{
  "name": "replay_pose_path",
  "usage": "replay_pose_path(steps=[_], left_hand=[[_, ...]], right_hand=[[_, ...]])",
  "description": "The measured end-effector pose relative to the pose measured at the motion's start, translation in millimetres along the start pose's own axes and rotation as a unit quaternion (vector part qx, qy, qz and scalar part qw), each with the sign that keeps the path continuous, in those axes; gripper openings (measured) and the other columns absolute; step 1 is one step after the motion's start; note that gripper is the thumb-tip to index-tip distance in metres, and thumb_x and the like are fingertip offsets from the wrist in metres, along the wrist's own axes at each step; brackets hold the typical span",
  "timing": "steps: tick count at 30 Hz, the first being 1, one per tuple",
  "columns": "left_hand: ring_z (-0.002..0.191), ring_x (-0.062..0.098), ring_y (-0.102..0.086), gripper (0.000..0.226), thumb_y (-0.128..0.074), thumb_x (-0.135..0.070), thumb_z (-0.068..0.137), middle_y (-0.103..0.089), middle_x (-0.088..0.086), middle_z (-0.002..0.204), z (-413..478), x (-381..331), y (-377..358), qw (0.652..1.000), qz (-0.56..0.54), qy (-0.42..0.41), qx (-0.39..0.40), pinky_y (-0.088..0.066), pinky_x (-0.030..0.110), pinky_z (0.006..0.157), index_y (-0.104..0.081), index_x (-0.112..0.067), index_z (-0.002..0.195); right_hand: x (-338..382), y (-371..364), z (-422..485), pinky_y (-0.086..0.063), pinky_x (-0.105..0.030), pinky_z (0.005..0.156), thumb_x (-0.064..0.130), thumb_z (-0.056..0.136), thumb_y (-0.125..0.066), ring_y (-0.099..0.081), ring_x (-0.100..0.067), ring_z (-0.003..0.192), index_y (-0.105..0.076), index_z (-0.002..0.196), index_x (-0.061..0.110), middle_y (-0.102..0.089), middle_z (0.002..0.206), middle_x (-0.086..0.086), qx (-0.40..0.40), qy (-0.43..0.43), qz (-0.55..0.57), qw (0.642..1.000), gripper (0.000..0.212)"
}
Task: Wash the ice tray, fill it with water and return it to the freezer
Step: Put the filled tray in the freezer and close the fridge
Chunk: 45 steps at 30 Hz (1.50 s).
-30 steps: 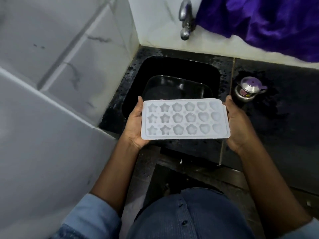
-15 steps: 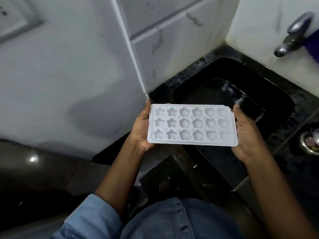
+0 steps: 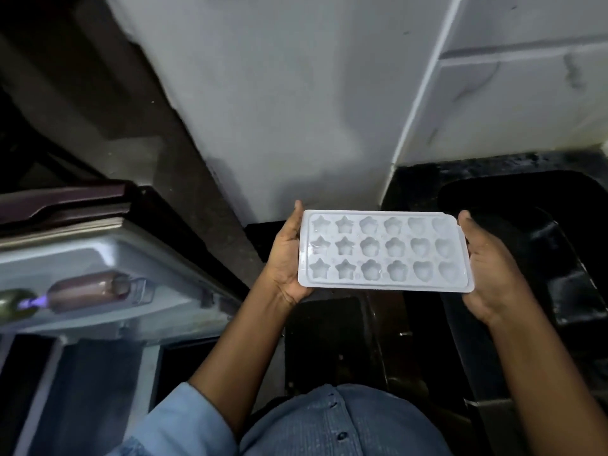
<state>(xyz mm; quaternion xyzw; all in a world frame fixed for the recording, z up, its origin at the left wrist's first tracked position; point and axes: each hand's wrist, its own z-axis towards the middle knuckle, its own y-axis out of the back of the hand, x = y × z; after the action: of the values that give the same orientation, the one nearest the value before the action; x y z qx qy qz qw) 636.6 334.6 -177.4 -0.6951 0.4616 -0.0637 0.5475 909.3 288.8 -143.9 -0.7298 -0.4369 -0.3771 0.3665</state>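
Head view shows me the ice tray (image 3: 385,251) held level in the air, above the front edge of the worktop (image 3: 415,179), just left of the sink (image 3: 513,180). My left hand (image 3: 285,258) grips its left short end and my right hand (image 3: 491,269) grips the right one, thumbs up along the rim, fingers out of sight beneath. The cells look filled, though in this dim light I can't be sure. I judge this the carry to the freezer: the fridge door (image 3: 98,255) stands open at my left. Next I must turn that way, tray flat, so nothing spills.
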Motion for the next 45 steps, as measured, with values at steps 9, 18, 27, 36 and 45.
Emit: replay_pose_path(steps=[9, 18, 27, 36, 45], left_hand=[[0.117, 0.040, -0.075, 0.080, -0.043, -0.074, 0.101, -0.074, 0.023, 0.132, -113.9, -5.8, 50.0, 0.992, -0.050, -0.095, -0.071, -0.062, 0.059, 0.095, -0.081, -0.007, 0.123], [0.119, 0.042, -0.073, 0.088, -0.037, -0.077, 0.101, -0.072, 0.026, 0.135, -229.6, 6.1, 97.2, 0.955, -0.111, -0.223, -0.163, -0.058, 0.061, 0.101, -0.080, -0.004, 0.123], [0.129, 0.045, -0.068, 0.091, -0.038, -0.078, 0.102, -0.065, 0.027, 0.145, -320.1, 48.6, 116.0, 0.891, -0.170, -0.359, -0.218, -0.059, 0.062, 0.100, -0.073, -0.001, 0.135], [0.123, 0.041, -0.072, 0.087, -0.034, -0.074, 0.104, -0.071, 0.023, 0.138, -370.9, 101.0, 110.0, 0.796, -0.226, -0.467, -0.312, -0.062, 0.057, 0.094, -0.078, -0.002, 0.127], [0.127, 0.042, -0.069, 0.084, -0.039, -0.072, 0.103, -0.063, 0.024, 0.149, -400.9, 127.2, 104.3, 0.705, -0.251, -0.526, -0.405, -0.063, 0.058, 0.091, -0.055, -0.007, 0.153]], right_hand=[[-38.4, -85.0, -16.6, -0.054, -0.058, 0.100, 0.049, 0.102, -0.056, -0.071, -0.040, 0.114, -0.069, 0.131, 0.006, -0.073, 0.125, -0.019, 0.121, -0.014, -0.073, 0.990, 0.053], [-71.3, -188.3, -41.4, -0.064, -0.052, 0.079, 0.058, 0.102, -0.051, -0.075, -0.035, 0.107, -0.079, 0.115, 0.021, -0.076, 0.120, -0.015, 0.279, -0.049, -0.136, 0.949, 0.049], [-103.7, -269.2, -78.1, -0.064, -0.045, 0.072, 0.056, 0.098, -0.050, -0.075, -0.035, 0.106, -0.069, 0.127, 0.010, -0.074, 0.122, -0.018, 0.430, -0.094, -0.180, 0.880, 0.058], [-143.1, -317.7, -109.4, -0.061, -0.050, 0.089, 0.042, 0.106, -0.051, -0.071, -0.039, 0.111, -0.066, 0.131, 0.004, -0.072, 0.125, -0.022, 0.545, -0.123, -0.183, 0.809, 0.048], [-176.2, -363.8, -149.0, -0.062, -0.043, 0.082, 0.023, 0.101, -0.063, -0.070, -0.030, 0.101, -0.064, 0.124, 0.003, -0.073, 0.115, -0.016, 0.585, -0.156, -0.176, 0.776, 0.031]])
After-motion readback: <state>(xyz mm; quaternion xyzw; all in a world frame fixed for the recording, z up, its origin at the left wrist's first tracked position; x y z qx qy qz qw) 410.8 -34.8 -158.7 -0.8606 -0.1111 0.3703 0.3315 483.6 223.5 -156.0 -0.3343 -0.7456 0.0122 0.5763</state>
